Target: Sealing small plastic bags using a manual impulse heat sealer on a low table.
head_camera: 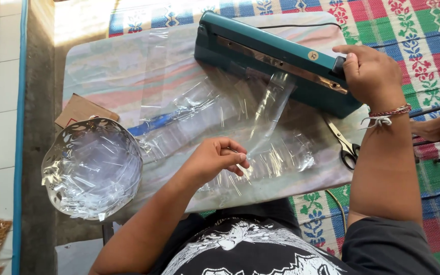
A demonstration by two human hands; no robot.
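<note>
Here, the left hand (215,158) sits nearest the body, fingers curled and pinching the near end of a narrow clear plastic bag (268,114) that runs away from it across the low table (103,66) to the heat sealer (276,61). The bag's far end lies on the sealing bar, under the lowered teal arm. To the left of that hand, a white openwork basket (91,168) holds loose clear bags, and more clear film lies spread on the tabletop around the work. The right hand (370,74) is closed over the black knob at the end of the sealer arm and presses it down. For a clean seam, the bag mouth should lie flat and square across the bar, with light tension kept from the near end (no wrinkles under the arm), and pressure should be even along the arm. A pair of scissors (345,142) lies just in front of the sealer, near the right wrist. Beyond, a patterned mat (423,30) covers the floor.
</note>
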